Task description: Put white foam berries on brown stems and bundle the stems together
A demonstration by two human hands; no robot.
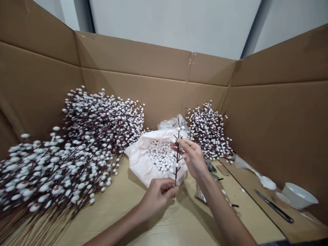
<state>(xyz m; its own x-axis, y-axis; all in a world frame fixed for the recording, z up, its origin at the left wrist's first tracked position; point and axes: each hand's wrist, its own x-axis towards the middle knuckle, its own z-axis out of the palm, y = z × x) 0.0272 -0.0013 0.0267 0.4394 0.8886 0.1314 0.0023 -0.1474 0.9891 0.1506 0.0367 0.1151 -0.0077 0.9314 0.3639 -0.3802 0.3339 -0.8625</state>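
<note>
A dark twig with short side shoots and several white berries stands nearly upright in front of me. My left hand pinches it near its lower end. Higher up, the fingers of my right hand are closed at the twig's upper part, by a white berry; whether they grip the berry or the stem I cannot tell. Behind the twig lies an open white plastic bag, its mouth folded back, with many loose white berries inside.
Piles of white-berried stems lie at the left, back left and back right. A craft knife, a white cup and a white-tipped plastic piece sit at the right. Cardboard walls enclose the table.
</note>
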